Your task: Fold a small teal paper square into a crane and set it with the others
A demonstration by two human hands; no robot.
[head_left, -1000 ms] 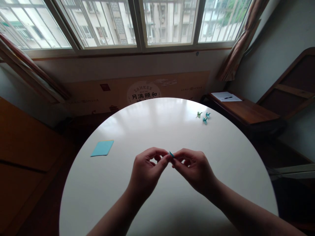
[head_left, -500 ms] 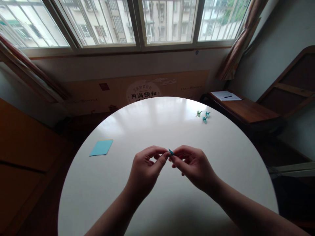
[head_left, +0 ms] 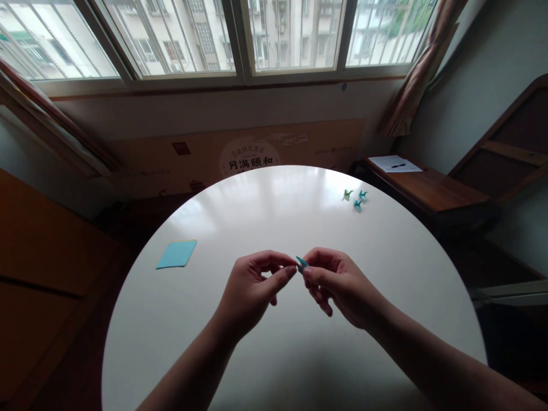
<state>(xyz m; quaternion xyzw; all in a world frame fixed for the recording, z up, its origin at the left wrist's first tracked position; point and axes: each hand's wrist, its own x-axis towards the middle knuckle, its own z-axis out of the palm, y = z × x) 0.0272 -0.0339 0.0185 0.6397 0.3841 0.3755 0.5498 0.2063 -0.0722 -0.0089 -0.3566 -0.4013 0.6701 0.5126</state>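
A small folded piece of teal paper (head_left: 302,263) is held above the table, one pointed flap standing up. My right hand (head_left: 338,279) pinches it between thumb and forefinger, the other fingers curled below. From the left, my left hand (head_left: 257,288) has thumb and forefinger pinched together at the paper's near left edge; the fingertips hide the exact contact. At the far right of the table stand three small folded paper cranes: a green one (head_left: 347,194), a teal one (head_left: 363,194) and another teal one (head_left: 357,204).
A stack of square light-blue paper (head_left: 177,254) lies on the left of the round white table (head_left: 257,211). Beyond the table's right edge, a wooden chair (head_left: 454,191) bears a white sheet (head_left: 394,164) with a pen (head_left: 398,165). Windows and curtains are behind.
The folded paper has shifted slightly right with my right hand, and more of it shows. My fingertips have drawn a little apart. The view has tilted slightly.
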